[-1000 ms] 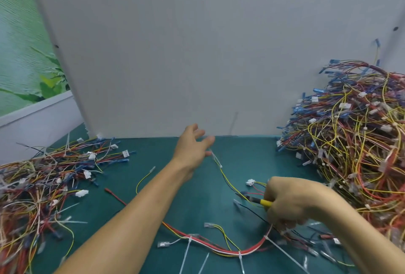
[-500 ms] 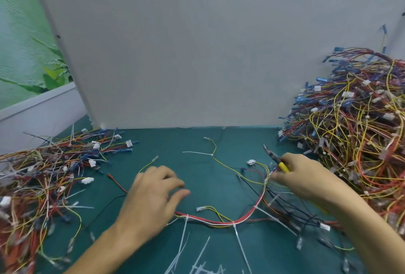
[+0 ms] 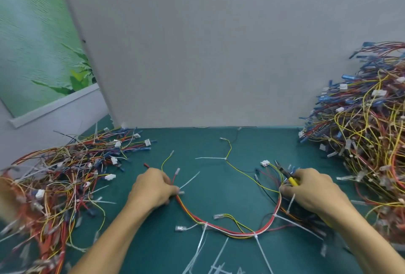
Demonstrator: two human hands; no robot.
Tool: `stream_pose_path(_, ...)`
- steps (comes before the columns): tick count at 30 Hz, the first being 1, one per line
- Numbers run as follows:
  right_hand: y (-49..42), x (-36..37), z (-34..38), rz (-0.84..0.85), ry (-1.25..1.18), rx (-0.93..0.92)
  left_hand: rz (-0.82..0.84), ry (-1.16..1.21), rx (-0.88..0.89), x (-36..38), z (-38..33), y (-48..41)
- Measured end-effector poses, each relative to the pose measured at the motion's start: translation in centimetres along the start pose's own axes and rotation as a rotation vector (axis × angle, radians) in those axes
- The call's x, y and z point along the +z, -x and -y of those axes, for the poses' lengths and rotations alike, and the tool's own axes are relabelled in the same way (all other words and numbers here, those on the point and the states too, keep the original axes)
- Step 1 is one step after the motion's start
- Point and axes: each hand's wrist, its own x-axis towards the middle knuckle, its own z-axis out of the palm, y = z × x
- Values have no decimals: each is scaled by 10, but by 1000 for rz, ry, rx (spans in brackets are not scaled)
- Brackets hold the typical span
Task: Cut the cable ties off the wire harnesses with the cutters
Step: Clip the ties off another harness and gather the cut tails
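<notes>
A wire harness (image 3: 232,231) of red, yellow and white wires lies in a U on the green mat, bound by white cable ties (image 3: 255,234) with long tails. My left hand (image 3: 153,188) grips the harness's left end, fingers curled round the wires. My right hand (image 3: 311,190) holds the yellow-handled cutters (image 3: 287,175), their dark jaws pointing up and left beside the harness's right end near a white connector (image 3: 264,163). A thin yellow wire with one cable tie (image 3: 224,158) runs toward the back.
A tall heap of tied harnesses (image 3: 361,142) fills the right side. A lower pile of loose wires (image 3: 65,175) spreads on the left. Cut cable-tie pieces (image 3: 210,258) lie at the near edge. A grey partition (image 3: 219,54) stands behind the mat.
My left hand drew back from the far wire and took hold of the harness's left end. My right hand with the cutters shifted toward the harness's right end.
</notes>
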Motion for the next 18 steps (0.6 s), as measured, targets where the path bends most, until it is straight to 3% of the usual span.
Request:
stream_pose_path(3,-3,0,-1,16,-31,-3,2,253,61,12,-13,0)
stream_pose_path(8,-3,9,0,-41,27,-7,-69,471,305,35,-19,-3)
stream_pose_path(12,-5,13,-2,-97,88,-5,-106,555,304,44,-8,-7)
stream_pose_path(18,-11,11,-8,-50,55,32,-71,606,383,42,-2,-11)
